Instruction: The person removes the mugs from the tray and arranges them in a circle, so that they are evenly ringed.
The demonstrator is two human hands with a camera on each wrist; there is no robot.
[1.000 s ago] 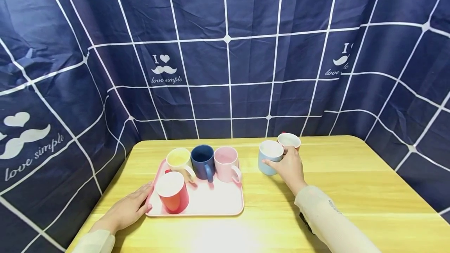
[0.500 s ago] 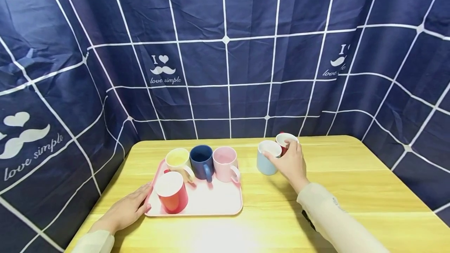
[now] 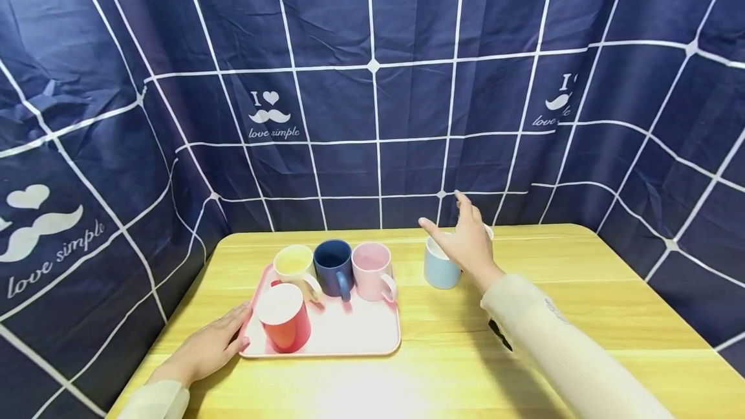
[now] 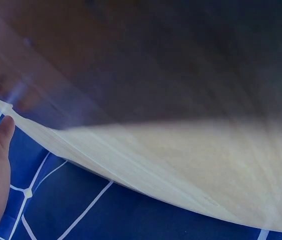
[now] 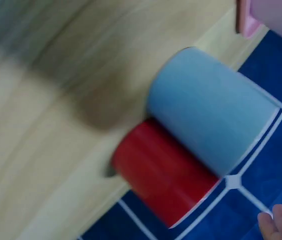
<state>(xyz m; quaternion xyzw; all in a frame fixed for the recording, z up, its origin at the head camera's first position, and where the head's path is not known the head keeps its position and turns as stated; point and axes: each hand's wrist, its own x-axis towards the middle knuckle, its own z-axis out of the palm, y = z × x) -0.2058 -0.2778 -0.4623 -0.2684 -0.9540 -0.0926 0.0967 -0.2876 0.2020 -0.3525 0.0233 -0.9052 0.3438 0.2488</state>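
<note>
My right hand is raised over a light blue mug, thumb and fingers spread, holding nothing. In the right wrist view the blue mug stands beside a red mug, and the fingers show beyond their rims. From the head the red mug is mostly hidden behind the hand. My left hand lies with extended fingers against the left edge of a pink tray. On the tray stand a cream mug, a navy mug, a pink mug and a red-orange mug.
The tray and mugs sit on a light wooden table. Behind and beside it hangs a dark blue curtain with white grid lines. The table's far edge runs just behind the blue and red mugs.
My right hand has let go of the mugs at the right and risen above them, its fingers spreading. The left hand and the tray have stayed in place.
</note>
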